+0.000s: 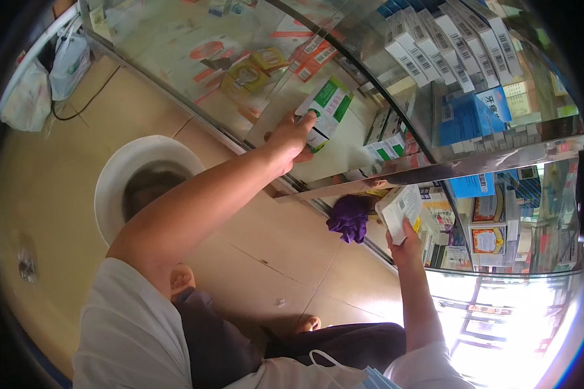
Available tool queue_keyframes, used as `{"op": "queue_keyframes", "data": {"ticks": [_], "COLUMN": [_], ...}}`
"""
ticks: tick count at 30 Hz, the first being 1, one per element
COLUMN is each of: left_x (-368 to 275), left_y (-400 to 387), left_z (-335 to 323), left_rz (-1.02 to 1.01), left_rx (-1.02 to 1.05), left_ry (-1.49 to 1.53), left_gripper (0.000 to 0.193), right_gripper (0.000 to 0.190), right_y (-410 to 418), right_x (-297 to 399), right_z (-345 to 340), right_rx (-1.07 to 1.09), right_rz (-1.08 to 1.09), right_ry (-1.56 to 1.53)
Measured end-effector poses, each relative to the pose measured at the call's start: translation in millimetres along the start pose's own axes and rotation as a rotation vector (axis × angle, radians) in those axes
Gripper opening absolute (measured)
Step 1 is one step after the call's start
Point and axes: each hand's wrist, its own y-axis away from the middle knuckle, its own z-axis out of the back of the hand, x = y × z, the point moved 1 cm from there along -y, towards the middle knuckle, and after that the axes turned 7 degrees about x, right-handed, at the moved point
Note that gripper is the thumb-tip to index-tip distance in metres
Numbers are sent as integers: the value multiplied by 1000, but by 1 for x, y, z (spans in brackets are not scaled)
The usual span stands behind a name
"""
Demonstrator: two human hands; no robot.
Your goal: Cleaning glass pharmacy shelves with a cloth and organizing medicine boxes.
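With my left hand [292, 138] I grip a white and green carton [328, 109], tilted above a shelf inside the glass display case. My right hand [407, 245] holds a white box [400, 210] with print on its face, farther right, in front of another section of the case. Beside that box a crumpled purple cloth [349, 219] hangs at the case's lower edge. White and green boxes [387, 136] stand on the shelf to the right of the carton in my left hand. The undersides of both held boxes are partly hidden.
A white round bucket [148, 146] stands on the tiled floor, partly behind my left arm. White cartons [455, 46] and blue boxes [467, 119] fill the upper shelf. A metal frame bar [443, 167] divides the case. Plastic bags [70, 61] hang at the upper left.
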Motion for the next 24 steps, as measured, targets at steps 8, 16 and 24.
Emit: {"op": "queue_keyframes", "data": {"ticks": [8,16,24], "left_x": [3,4,7], "left_y": [-4,-6,-4], "left_z": [5,5,8], "left_rz": [-25,1,4], "left_rx": [66,43,45], "left_ry": [38,37,62], "left_gripper": [60,65,72], "right_gripper": [30,28,39], "right_y": [22,22,15], "right_x": [34,33,29], "right_z": [4,6,-55], "right_rx": [114,194,317], "right_rz": [97,5,71], "right_ry": [-77,-104,174]}}
